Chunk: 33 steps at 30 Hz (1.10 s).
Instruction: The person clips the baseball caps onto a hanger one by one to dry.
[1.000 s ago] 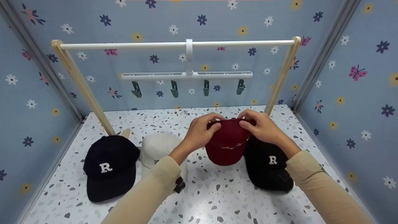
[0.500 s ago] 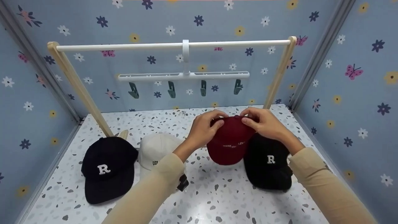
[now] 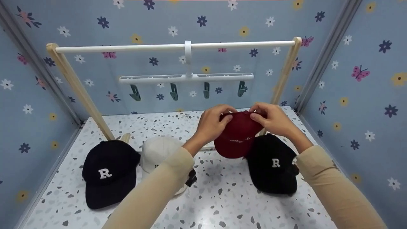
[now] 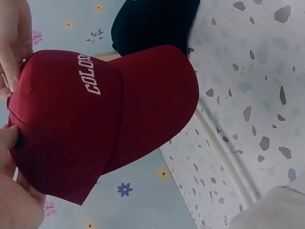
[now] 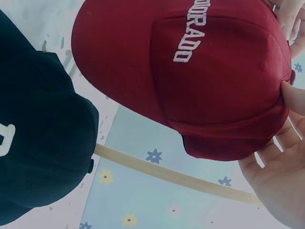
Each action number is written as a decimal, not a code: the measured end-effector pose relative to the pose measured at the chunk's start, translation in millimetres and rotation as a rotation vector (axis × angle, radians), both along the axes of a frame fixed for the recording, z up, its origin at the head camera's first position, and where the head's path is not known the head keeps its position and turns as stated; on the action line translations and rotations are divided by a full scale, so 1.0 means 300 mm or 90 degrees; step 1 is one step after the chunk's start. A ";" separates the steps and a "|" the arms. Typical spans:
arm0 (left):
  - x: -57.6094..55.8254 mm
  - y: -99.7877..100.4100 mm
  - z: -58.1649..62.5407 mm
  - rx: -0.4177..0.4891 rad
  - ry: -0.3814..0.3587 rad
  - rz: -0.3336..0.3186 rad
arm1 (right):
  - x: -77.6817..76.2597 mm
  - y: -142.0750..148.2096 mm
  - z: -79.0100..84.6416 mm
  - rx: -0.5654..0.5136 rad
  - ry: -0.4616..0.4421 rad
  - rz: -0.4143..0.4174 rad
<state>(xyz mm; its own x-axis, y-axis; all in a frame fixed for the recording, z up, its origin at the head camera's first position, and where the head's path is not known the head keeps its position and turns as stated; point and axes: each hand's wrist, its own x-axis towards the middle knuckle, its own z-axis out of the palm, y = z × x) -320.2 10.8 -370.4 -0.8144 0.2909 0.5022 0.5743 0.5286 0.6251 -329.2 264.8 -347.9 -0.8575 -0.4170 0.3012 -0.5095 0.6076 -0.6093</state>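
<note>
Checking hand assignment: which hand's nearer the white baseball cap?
Left. In the head view, the left hand is up and right of the white baseball cap; the right hand is farther right.

This is a small booth fitted out like a clothes-hanging corner; what building it stands in cannot be told. A back panel [image 3: 184, 16], left panel [image 3: 19, 136] and right panel [image 3: 372, 108], all pale blue with printed flowers and butterflies, meet at grey metal corner posts [image 3: 330, 51] around a terrazzo-patterned surface [image 3: 206, 203]. There stands a wooden-legged garment rack [image 3: 235, 44].
</note>
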 end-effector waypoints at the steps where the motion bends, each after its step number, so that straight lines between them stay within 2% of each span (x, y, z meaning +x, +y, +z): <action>1: -0.001 0.001 0.003 0.000 0.001 -0.001 | -0.002 -0.001 0.002 -0.001 0.003 -0.002; 15: -0.022 0.015 0.030 0.010 0.001 0.016 | -0.031 -0.013 0.035 0.004 0.053 -0.039; 24: -0.031 0.028 0.039 0.014 -0.015 0.026 | -0.039 -0.013 0.040 0.000 0.046 -0.062; 33: -0.043 0.033 0.039 0.010 -0.008 0.037 | -0.048 -0.011 0.036 -0.004 0.051 -0.068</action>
<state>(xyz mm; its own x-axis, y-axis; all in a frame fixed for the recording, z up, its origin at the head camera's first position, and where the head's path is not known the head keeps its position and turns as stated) -333.2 20.6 -358.6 -0.8357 0.2358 0.4960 0.5354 0.5510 0.6401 -343.7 261.6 -337.3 -0.8702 -0.3225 0.3724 -0.4891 0.6569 -0.5739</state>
